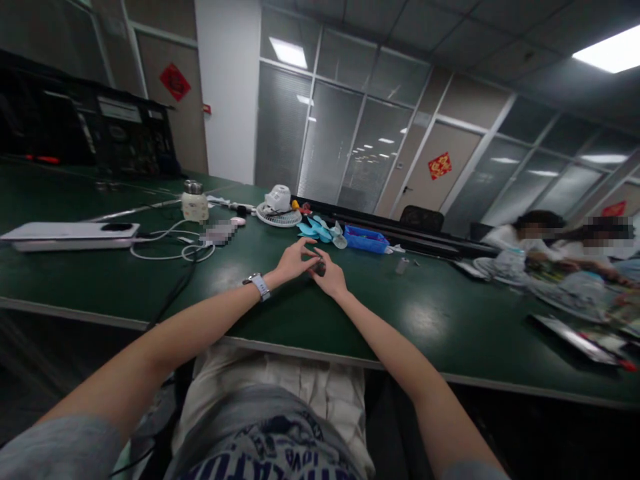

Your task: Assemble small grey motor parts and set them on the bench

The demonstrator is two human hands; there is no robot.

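Note:
My left hand (pixel 295 261) and my right hand (pixel 330 275) meet over the green table (pixel 380 320), fingertips pinched together. Between them is a small dark, metallic-looking part (pixel 319 267), mostly covered by the fingers; its exact kind is unclear. Both hands appear closed on it. Just beyond them lie light-blue fan blades (pixel 316 229) and a blue tray (pixel 367 241) with small items inside. A white fan head with a round grille (pixel 279 215) rests farther back on the left. To the right, a small silvery cylinder (pixel 401 267) stands on the tabletop.
A long white box-like device (pixel 75 237), white cables (pixel 173 253) and a cream jar-like container (pixel 195 205) are on the left. At right, co-workers (pixel 525 230) sit near fan grilles (pixel 510 267) and a dark tray (pixel 575 339). The table's front edge (pixel 310 351) runs before my lap.

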